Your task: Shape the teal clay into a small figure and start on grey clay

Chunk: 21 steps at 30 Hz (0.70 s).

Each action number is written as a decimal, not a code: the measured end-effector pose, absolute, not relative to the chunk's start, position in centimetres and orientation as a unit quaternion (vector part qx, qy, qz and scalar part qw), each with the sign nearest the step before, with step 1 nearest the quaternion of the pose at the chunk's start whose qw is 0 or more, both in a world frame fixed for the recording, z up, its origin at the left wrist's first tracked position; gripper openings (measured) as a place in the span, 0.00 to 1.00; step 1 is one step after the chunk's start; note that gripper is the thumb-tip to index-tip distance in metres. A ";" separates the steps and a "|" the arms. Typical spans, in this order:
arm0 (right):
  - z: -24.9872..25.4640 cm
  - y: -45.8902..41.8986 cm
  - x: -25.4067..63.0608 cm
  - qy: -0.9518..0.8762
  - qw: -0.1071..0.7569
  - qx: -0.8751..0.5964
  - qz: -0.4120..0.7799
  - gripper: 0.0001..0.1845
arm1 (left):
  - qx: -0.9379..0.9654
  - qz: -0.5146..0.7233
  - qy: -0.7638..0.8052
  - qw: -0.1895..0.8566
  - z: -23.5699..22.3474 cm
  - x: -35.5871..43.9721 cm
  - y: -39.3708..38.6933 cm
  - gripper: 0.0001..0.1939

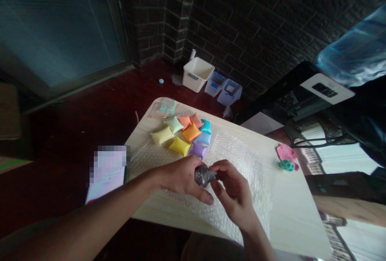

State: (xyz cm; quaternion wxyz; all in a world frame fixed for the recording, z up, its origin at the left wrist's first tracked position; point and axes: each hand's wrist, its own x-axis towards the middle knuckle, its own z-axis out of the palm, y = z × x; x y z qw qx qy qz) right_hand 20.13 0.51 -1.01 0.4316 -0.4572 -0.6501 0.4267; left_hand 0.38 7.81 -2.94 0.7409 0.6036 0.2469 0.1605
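Between my two hands is a small dark grey packet [204, 175], like the coloured pillow-shaped packets on the table. My left hand [183, 176] is closed round its left side, the thumb lying along the near edge. With thumb and fingertips, my right hand [233, 192] pinches its right end. Just beyond lie several puffy packets, among them a yellow packet [180, 146], an orange packet [191, 132], a purple packet [198, 149] and a pale green packet [173, 124]. Bubble wrap [241, 160] is spread beneath my hands.
The pale wooden table [301, 208] carries pink [286, 153] and green [286, 165] lumps at its right edge. A lit screen [107, 172] stands at the left. On the floor behind are a white basket [197, 74] and two clear bins [229, 92]. A clear bag [164, 108] lies at the far corner.
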 end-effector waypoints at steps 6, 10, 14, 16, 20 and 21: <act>-0.6 0.7 20.5 -0.685 0.398 -0.444 0.419 0.09 | 0.633 0.137 0.258 0.717 -3.0 0.3 7.8 0.24; -0.4 0.7 20.4 -0.691 0.377 -0.446 0.424 0.11 | 0.670 0.108 0.290 0.675 -2.9 0.2 7.8 0.25; -0.6 0.8 20.4 -0.698 0.380 -0.447 0.411 0.14 | 0.673 0.090 0.286 0.676 -2.8 -0.1 7.8 0.25; -0.7 0.9 20.5 -0.700 0.369 -0.451 0.411 0.14 | 0.676 0.086 0.288 0.673 -2.8 -0.2 7.8 0.26; -1.0 1.0 20.5 -0.698 0.333 -0.475 0.421 0.16 | 0.675 0.085 0.302 0.667 -2.9 -0.2 7.8 0.26; -1.0 1.0 20.5 -0.698 0.325 -0.481 0.419 0.16 | 0.669 0.093 0.304 0.672 -2.9 -0.2 7.8 0.26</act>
